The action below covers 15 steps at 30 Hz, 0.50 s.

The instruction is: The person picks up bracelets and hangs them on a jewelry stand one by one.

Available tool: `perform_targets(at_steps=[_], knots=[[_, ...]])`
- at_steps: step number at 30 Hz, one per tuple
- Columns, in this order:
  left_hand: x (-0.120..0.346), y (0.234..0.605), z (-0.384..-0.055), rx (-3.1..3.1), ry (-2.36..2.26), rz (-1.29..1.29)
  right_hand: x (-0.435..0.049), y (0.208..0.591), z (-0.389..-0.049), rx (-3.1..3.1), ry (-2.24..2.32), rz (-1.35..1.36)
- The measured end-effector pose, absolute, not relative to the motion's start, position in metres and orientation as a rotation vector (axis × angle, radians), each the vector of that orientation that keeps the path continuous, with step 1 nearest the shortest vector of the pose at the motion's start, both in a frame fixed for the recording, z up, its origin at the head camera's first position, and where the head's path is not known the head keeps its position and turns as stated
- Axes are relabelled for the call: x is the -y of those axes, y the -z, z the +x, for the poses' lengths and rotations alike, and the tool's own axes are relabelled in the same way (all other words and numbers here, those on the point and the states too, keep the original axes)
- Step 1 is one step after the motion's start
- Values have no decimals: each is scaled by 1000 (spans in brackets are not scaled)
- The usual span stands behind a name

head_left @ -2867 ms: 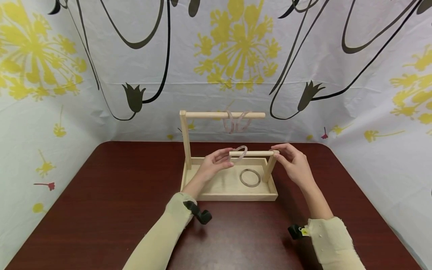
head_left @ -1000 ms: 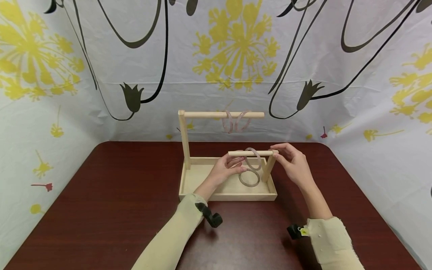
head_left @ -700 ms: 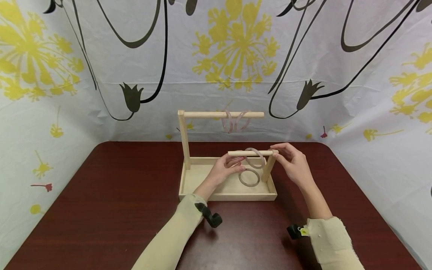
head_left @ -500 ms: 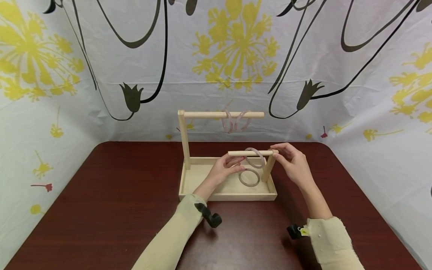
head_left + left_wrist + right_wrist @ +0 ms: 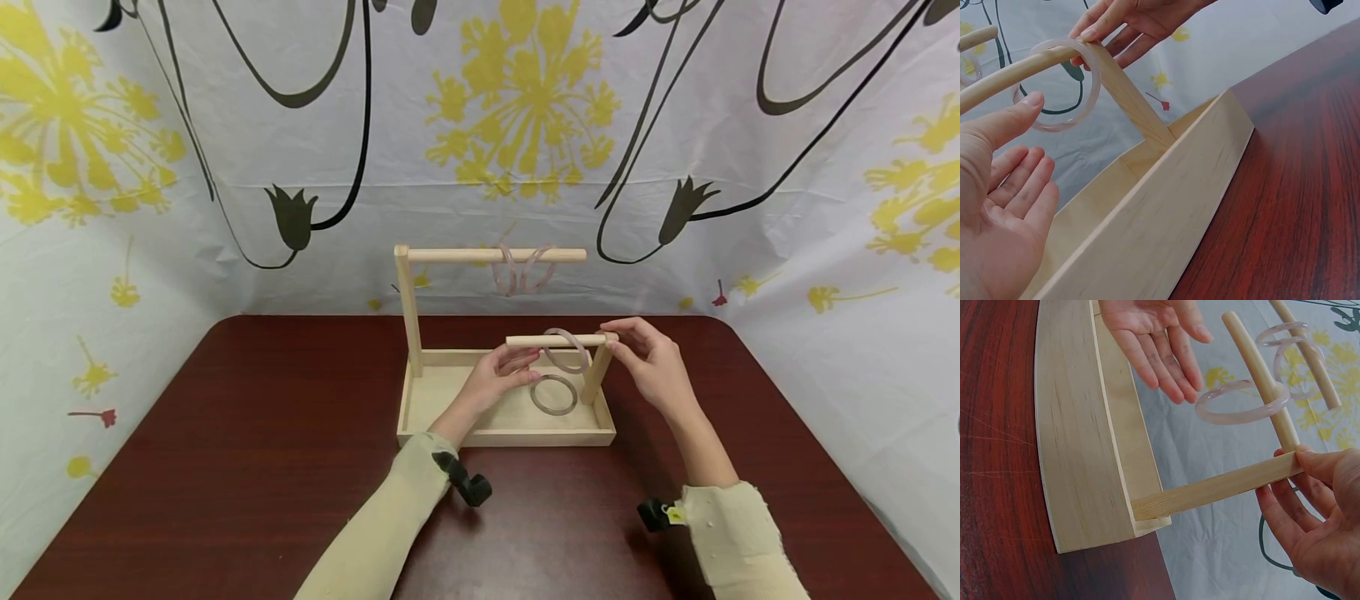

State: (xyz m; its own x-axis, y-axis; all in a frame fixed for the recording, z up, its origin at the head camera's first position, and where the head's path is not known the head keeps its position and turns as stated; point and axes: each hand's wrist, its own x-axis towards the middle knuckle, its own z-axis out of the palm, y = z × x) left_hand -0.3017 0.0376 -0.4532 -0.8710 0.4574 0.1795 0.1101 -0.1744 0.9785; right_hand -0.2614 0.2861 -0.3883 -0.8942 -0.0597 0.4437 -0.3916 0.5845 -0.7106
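A pale pink bangle (image 5: 1241,417) hangs on the short lower rod (image 5: 525,341) of a wooden bangle stand (image 5: 510,438). My left hand (image 5: 491,379) is just left of it, below the rod's free end. In the left wrist view its fingers (image 5: 1029,187) are relaxed and apart from the bangle. My right hand (image 5: 656,367) pinches the stand at the corner where the lower rod meets its post (image 5: 1210,487). A greyish bangle (image 5: 555,412) lies flat in the stand's tray. Two pink bangles (image 5: 512,279) hang on the higher rod (image 5: 457,255) behind.
The stand sits on a dark red-brown table (image 5: 300,517). Behind the table hangs a white cloth (image 5: 480,150) with yellow and dark flower prints. The higher rod rises from a post (image 5: 410,317) at the tray's left end.
Earlier my left hand held the pink bangle near the lower rod's free end. The bangle moved right along the rod and was let go. Lately the left hand has drawn back slightly left.
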Motion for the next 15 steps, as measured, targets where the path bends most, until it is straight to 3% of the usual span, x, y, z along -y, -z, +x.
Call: perform_targets(at_steps=[15], knots=[[-39, 458, -303, -1904, -2087, 651, -286, 388, -261, 2422, -1248, 378]])
